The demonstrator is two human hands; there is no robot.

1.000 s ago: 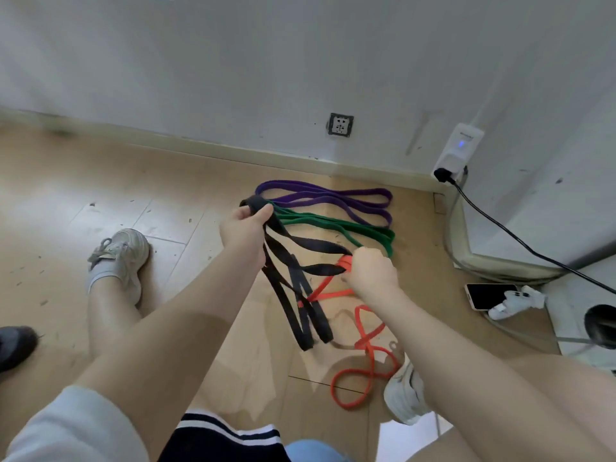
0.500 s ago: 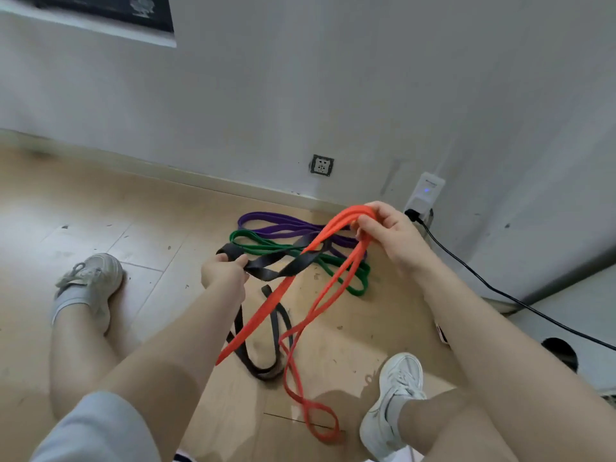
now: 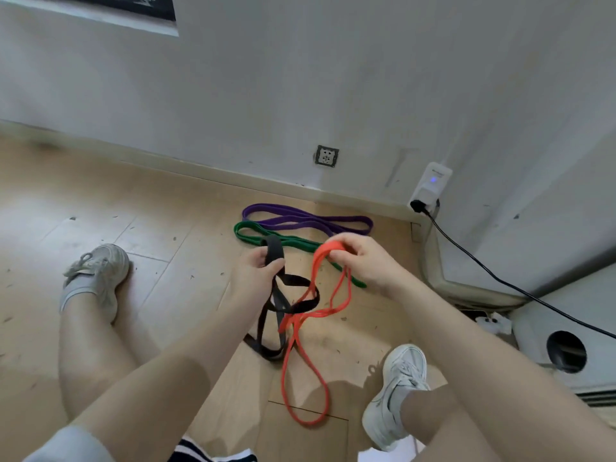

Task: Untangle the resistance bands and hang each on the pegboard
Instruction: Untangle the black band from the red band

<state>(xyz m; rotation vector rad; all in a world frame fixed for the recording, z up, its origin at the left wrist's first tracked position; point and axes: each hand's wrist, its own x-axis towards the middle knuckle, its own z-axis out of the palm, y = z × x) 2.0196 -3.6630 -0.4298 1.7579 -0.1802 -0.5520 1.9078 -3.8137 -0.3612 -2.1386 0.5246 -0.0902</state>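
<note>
Resistance bands: orange band (image 3: pixel 301 361) and black band (image 3: pixel 271 315) crossed mid-air, lower loops trailing on the wooden floor (image 3: pixel 166 201)
Left hand (image 3: pixel 255 273): fingers curled round top of black loop
Right hand (image 3: pixel 361 261): pinching top bend of orange loop
Green band (image 3: pixel 286 241), purple band (image 3: pixel 300 217): flat on floor near the baseboard edge, look separated
Handling: soft, stretchy, light, probably grippy rubber — hold at loop ends, feed one through the other rather than yank
Pegboard: not in view
Writing: none legible — wall socket (image 3: pixel 326 156) and plug-in adapter (image 3: pixel 431 185) marks too small
</note>
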